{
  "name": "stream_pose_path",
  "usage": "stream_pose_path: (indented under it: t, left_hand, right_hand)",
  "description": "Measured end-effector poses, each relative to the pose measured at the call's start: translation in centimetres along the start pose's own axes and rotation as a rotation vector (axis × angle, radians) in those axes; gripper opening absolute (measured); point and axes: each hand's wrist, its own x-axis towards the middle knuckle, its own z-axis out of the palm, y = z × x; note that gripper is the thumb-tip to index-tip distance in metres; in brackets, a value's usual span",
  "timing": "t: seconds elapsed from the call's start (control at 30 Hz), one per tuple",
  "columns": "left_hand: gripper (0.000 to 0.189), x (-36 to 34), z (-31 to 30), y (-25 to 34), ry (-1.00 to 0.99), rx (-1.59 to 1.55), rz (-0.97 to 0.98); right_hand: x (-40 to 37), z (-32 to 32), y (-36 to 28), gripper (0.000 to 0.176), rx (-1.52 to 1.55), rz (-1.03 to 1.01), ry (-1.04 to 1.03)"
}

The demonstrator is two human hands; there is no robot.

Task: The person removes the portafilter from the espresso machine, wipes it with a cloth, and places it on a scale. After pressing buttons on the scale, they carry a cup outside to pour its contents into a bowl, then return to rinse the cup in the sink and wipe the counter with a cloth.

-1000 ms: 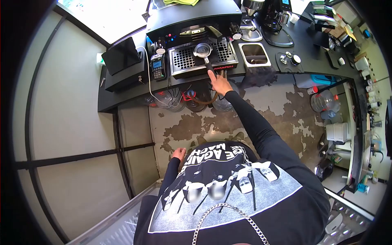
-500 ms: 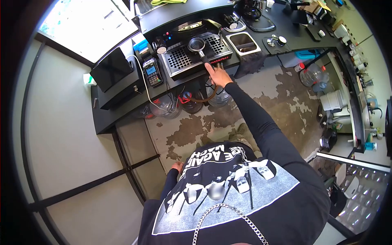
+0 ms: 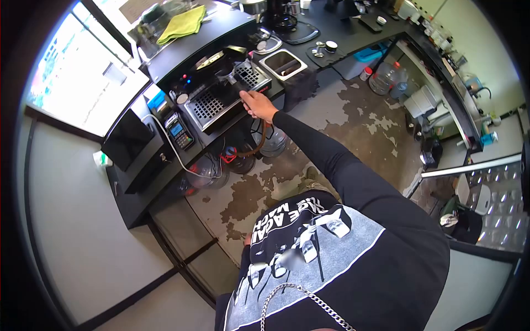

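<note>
My right hand (image 3: 258,105) is closed around the black handle of a portafilter (image 3: 238,87). The portafilter's head reaches up over the drip tray, near the front of the espresso machine (image 3: 214,59). Beneath it lies the slotted metal drip tray (image 3: 205,109). Low beside my shirt, only a sliver of my left hand (image 3: 247,239) shows; its fingers are hidden by my body.
Left of the machine stand a card terminal (image 3: 179,132) and a black screen (image 3: 128,139). To its right are a knock box (image 3: 283,63) and a tamper (image 3: 331,46). Large plastic bottles (image 3: 207,169) stand under the counter. A yellow-green cloth (image 3: 182,24) lies on top.
The portafilter has moved from over the middle of the drip tray up toward the machine's front, still in my right hand. The view has turned, and my left hand is now mostly hidden.
</note>
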Motion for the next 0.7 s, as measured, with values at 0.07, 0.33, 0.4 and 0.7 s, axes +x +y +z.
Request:
stream_pose_path:
  t: [0.07, 0.33, 0.4, 0.7]
  left_hand:
    - [0.05, -0.5, -2.7, 1.5, -0.003, 0.047, 0.027]
    - [0.051, 0.0, -7.4, 5.5, 0.002, 0.161, 0.081]
    - [0.051, -0.7, -6.6, 5.8, -0.001, 0.174, 0.062]
    - [0.053, 1.0, 2.6, 8.2, 0.114, 0.126, -0.074]
  right_hand:
    - [-0.1, -0.4, 0.5, 0.045, -0.073, 0.003, 0.028]
    - [-0.5, -2.3, 2.7, 0.048, -0.339, -0.131, 0.083]
    - [-1.2, -3.4, 2.8, 0.047, -0.422, -0.237, 0.08]
    - [-4.9, -15.9, 3.7, 0.046, -0.294, -0.052, 0.003]
